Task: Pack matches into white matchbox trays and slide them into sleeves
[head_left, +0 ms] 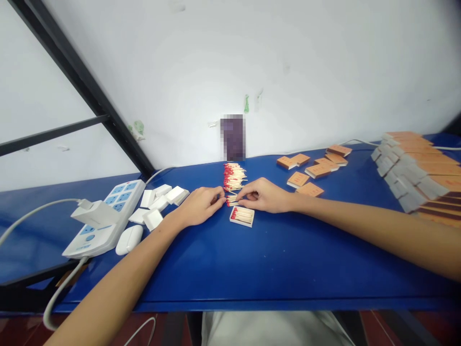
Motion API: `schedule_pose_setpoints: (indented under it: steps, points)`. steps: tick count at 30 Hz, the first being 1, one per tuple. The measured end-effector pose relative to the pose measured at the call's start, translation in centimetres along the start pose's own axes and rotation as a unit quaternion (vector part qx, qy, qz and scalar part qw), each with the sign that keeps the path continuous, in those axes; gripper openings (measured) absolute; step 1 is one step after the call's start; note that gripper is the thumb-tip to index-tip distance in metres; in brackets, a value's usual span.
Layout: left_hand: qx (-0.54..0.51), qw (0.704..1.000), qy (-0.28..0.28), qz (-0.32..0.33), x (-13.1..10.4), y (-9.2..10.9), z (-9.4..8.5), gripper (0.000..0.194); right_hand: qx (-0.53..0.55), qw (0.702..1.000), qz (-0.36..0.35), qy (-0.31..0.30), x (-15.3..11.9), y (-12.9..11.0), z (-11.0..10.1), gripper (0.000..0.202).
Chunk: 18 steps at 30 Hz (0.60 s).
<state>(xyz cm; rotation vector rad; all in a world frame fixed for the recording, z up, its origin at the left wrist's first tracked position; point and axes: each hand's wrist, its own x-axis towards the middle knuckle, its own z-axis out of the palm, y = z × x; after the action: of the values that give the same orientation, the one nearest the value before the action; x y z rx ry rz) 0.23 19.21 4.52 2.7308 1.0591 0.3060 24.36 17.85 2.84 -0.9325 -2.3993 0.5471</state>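
Observation:
My left hand [202,205] is closed, with thumb and fingertips at the red heads of a small bunch of matches [232,200]. At the pale stick ends of that bunch, my right hand [264,195] pinches from the other side. Just in front of the bunch lies a white matchbox tray [242,224] partly filled with matches, their red heads to the left. Behind my fingers a larger heap of loose matches [234,177] lies on the blue table, heads also mostly to the left.
Several white empty trays [158,202], an earbud case [129,240] and a power strip [117,211] with a charger [95,214] are on the left. Several orange matchbox sleeves [319,169] lie back right; stacked matchboxes [414,168] stand far right. A wall [306,96] rises behind.

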Motion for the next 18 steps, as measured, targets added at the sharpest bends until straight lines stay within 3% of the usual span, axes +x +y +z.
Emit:
schedule_pose_setpoints:
  steps: [10, 18]
  points:
    - [0.002, 1.0, 0.0, 0.0, 0.02, 0.05, -0.03, 0.025, -0.021, 0.999, -0.045, -0.005, -0.07, 0.08, 0.05, 0.025]
    - [0.007, 1.0, 0.0, 0.003, 0.05, 0.09, 0.04, 0.026, -0.025, 0.999, -0.034, 0.005, -0.03, 0.22, 0.27, 0.026]
